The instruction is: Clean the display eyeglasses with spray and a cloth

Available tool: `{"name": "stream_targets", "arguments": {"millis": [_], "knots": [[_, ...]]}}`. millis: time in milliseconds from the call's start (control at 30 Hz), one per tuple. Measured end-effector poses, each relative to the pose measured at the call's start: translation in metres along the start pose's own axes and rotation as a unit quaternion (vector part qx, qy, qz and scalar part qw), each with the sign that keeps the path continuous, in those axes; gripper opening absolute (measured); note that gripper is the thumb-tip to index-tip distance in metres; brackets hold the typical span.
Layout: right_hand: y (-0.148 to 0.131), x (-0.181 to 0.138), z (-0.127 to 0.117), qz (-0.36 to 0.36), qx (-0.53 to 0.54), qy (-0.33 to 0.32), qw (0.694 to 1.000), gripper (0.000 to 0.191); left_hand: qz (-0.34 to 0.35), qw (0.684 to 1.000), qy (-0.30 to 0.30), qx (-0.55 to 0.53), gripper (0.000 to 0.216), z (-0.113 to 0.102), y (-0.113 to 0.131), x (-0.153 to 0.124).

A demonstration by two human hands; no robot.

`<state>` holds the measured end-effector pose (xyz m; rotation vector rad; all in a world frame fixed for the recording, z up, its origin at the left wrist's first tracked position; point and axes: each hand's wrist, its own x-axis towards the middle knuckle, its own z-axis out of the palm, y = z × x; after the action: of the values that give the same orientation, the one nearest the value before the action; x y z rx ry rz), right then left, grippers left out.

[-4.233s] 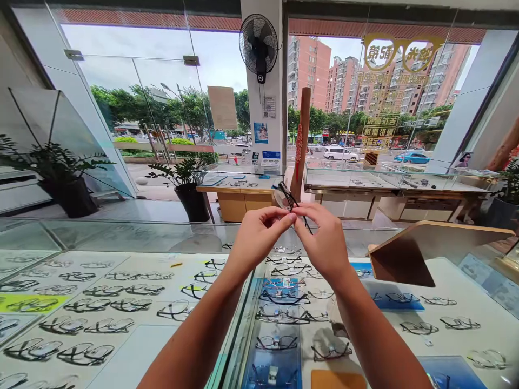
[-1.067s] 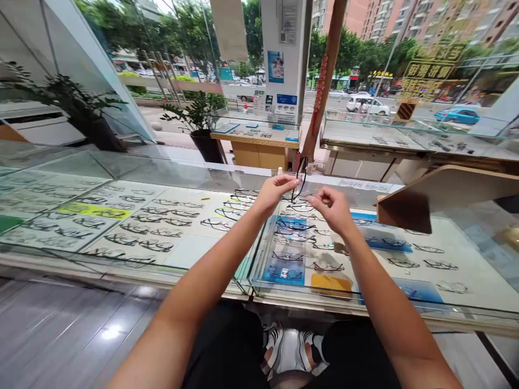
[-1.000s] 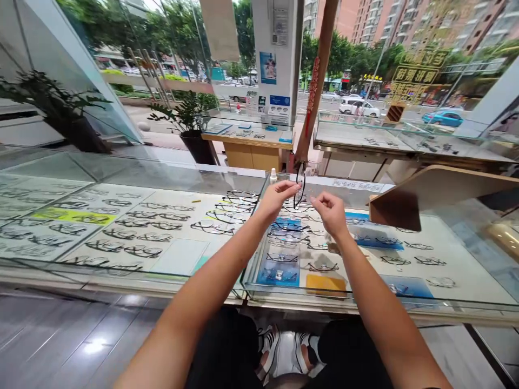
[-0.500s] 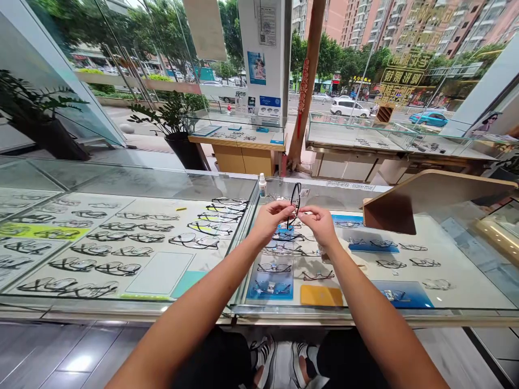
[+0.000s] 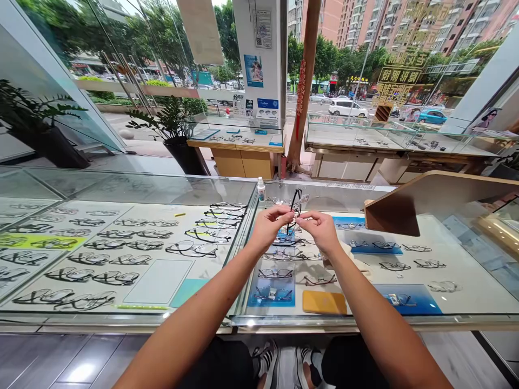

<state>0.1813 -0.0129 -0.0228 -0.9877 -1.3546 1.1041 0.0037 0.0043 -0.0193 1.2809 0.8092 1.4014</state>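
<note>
A pair of black-framed glasses (image 5: 295, 204) is held upright above the glass counter (image 5: 170, 186). My left hand (image 5: 268, 227) pinches its lower part from the left, fingers closed on the frame. My right hand (image 5: 321, 229) pinches it from the right, fingertips meeting the left hand's. Both hands hover over the right display case, above rows of glasses (image 5: 279, 273) under the glass.
A small white bottle (image 5: 261, 189) stands on the counter just left of the hands. A tilted wooden mirror stand (image 5: 421, 200) sits at right. Many glasses (image 5: 121, 254) lie in the left case. Potted plants, a pillar and more display cases stand behind.
The view has tilted up a little. My right hand, apart from the frame a second ago, has come in and now pinches the glasses together with the left hand.
</note>
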Motion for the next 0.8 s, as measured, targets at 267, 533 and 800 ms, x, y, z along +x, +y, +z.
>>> {"name": "stream_targets", "arguments": {"millis": [267,533,800], "knots": [[0.003,-0.001,0.000,-0.007,-0.016,0.020,1.000,0.043,0.026,0.999,-0.013,0.020,0.029,-0.004,-0.003,0.003],[0.007,0.001,-0.001,-0.016,-0.004,0.025,1.000,0.040,0.027,0.999,-0.021,0.019,0.030,-0.006,-0.007,0.004],[0.010,0.004,-0.002,-0.013,-0.007,0.026,1.000,0.041,0.008,1.000,-0.016,0.009,0.032,-0.004,-0.004,0.004]]}}
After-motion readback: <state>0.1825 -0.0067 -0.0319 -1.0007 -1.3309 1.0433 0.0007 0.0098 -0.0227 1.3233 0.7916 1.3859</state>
